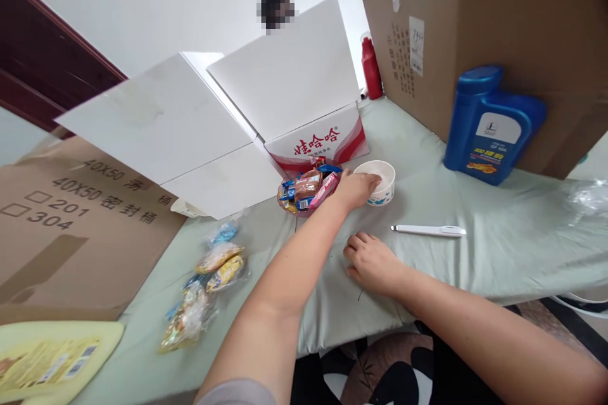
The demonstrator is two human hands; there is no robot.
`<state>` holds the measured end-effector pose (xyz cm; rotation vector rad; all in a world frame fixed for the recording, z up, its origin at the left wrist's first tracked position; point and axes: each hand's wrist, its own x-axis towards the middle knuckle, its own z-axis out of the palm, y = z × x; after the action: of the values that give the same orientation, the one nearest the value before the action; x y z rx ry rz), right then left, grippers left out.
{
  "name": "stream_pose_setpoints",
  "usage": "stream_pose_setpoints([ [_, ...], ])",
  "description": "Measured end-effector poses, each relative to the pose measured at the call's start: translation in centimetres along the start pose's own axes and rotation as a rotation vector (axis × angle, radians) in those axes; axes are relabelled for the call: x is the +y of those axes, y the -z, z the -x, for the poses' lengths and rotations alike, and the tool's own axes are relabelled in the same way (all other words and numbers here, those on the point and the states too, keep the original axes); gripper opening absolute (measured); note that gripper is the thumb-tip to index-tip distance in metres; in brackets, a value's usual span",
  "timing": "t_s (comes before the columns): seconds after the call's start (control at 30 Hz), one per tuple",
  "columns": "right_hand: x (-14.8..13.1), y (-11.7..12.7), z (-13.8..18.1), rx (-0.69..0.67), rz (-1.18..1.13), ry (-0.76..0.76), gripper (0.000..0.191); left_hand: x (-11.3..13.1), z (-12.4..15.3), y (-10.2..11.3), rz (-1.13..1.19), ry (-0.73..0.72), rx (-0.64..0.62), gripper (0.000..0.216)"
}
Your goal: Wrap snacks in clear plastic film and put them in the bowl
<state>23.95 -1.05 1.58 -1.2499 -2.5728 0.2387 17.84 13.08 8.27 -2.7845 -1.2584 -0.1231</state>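
My left hand reaches across to a white paper bowl with blue leaf shapes. Its thumb is over the near-left rim and the fingers are partly hidden on the outer side, closed on the bowl. Just left of that hand, a glass-like dish is heaped with wrapped snacks in blue, brown and pink. My right hand rests palm down on the cloth, fingers loosely bent and slightly apart, holding nothing. A white pen-shaped cutter lies to the right, apart from both hands.
Bagged snacks lie on the green cloth at left. A white carton with open flaps stands behind the dish. A blue jug, a red bottle and large cardboard boxes flank the table. A yellow container is front left.
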Motion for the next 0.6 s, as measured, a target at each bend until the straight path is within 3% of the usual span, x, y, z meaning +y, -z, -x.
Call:
stream_pose_setpoints([
  [0.07, 0.2, 0.0, 0.0, -0.009, -0.003, 0.018, 0.026, 0.3, -0.6, -0.9, 0.007, 0.002, -0.066, 0.039],
  [0.13, 0.3, 0.0, 0.0, -0.012, -0.003, 0.031, 0.026, 0.7, -0.2, -1.4, -0.006, 0.031, -0.039, 0.045],
  [0.3, 0.7, -0.3, 0.0, -0.014, -0.006, 0.042, 0.026, 1.4, 3.7, -1.7, 0.014, -0.033, 0.3, 0.038],
  [0.43, 0.8, -0.2, 0.0, -0.036, -0.006, 0.058, 0.026, -0.5, 10.3, -1.2, 0.08, -0.05, 0.474, 0.035],
  [0.53, 0.7, 0.0, -0.1, -0.057, -0.011, 0.056, 0.026, -4.3, 16.4, -0.4, 0.011, 0.129, 0.455, 0.03],
  [0.6, 0.6, 0.1, -0.2, -0.064, -0.016, 0.051, 0.027, -7.6, 20.1, 0.4, -0.097, 0.404, 0.369, 0.031],
])
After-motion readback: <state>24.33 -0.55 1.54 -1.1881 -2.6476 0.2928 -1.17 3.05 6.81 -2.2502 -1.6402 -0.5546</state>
